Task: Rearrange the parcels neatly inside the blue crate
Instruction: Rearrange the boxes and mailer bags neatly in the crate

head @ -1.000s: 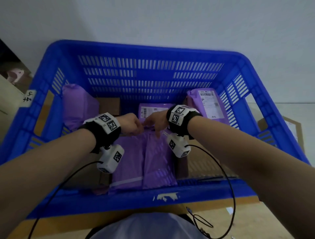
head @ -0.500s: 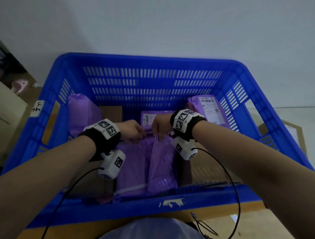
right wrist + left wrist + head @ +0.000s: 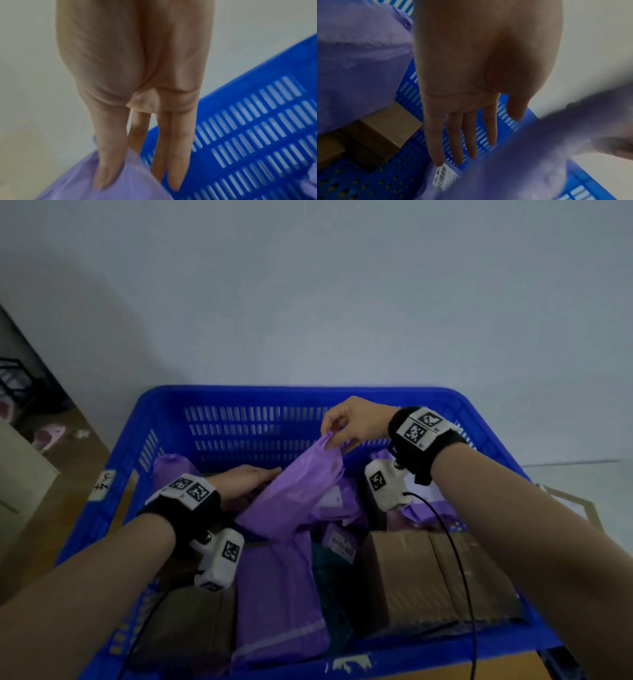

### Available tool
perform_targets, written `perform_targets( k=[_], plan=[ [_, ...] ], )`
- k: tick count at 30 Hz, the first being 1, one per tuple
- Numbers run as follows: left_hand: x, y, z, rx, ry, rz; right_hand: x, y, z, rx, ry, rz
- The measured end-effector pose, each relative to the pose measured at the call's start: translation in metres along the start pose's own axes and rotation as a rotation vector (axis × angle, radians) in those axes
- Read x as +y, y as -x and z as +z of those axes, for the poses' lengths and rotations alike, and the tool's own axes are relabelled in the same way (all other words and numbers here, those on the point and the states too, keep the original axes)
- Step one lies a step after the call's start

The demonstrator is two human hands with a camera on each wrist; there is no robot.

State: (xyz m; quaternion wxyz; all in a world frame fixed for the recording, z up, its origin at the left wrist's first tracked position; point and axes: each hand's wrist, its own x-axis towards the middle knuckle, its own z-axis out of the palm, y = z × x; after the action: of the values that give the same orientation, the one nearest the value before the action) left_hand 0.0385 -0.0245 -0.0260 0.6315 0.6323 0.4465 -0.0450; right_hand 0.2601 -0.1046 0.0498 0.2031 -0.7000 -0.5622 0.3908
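The blue crate (image 3: 301, 393) holds purple mailer bags and brown boxes. My right hand (image 3: 334, 437) pinches the top edge of one purple mailer (image 3: 294, 494) and holds that end up above the others; the right wrist view shows thumb and fingers (image 3: 104, 175) pinching the purple film (image 3: 85, 192). My left hand (image 3: 253, 478) lies flat with straight fingers against the mailer's left side, holding nothing. In the left wrist view the open left hand (image 3: 467, 142) hovers over the crate floor (image 3: 368, 182), its fingertips near a labelled purple parcel (image 3: 445, 177).
Another purple mailer (image 3: 277, 594) lies flat at the front, a teal parcel (image 3: 330, 577) beside it. Brown boxes (image 3: 411, 573) fill the right, one box (image 3: 191, 621) the front left. A purple parcel (image 3: 171, 467) leans at the back left. A carton (image 3: 565, 501) stands outside.
My right hand has lifted the mailer's far end up toward the back wall. My left hand has let go of it and opened flat at its side. The head view has tilted upward.
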Motion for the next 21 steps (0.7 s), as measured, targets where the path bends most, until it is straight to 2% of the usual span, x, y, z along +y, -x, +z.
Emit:
perform_targets(
  k=[2,4,6,8,12,17,21],
  plan=[
    [0.006,0.004,-0.004,0.021,0.104,0.055,0.001,0.003,-0.009,0.116,-0.117,-0.013],
    [0.010,0.010,-0.008,-0.065,0.359,0.009,0.002,0.005,-0.015,0.226,-0.218,-0.016],
    [0.007,0.004,-0.016,-0.006,0.557,0.015,0.004,0.006,-0.017,0.307,-0.308,-0.014],
    [0.005,-0.001,-0.022,0.096,0.534,0.100,0.007,0.007,-0.018,0.382,-0.410,0.000],
    [0.006,0.003,-0.031,0.140,0.492,0.203,0.014,0.007,-0.018,0.496,-0.574,0.038],
    [0.008,0.003,-0.026,0.379,0.332,0.362,0.019,0.007,-0.012,0.527,-0.658,0.075],
    [0.010,0.002,-0.027,0.418,0.391,0.434,0.020,0.009,-0.010,0.537,-0.760,0.049]
  ],
)
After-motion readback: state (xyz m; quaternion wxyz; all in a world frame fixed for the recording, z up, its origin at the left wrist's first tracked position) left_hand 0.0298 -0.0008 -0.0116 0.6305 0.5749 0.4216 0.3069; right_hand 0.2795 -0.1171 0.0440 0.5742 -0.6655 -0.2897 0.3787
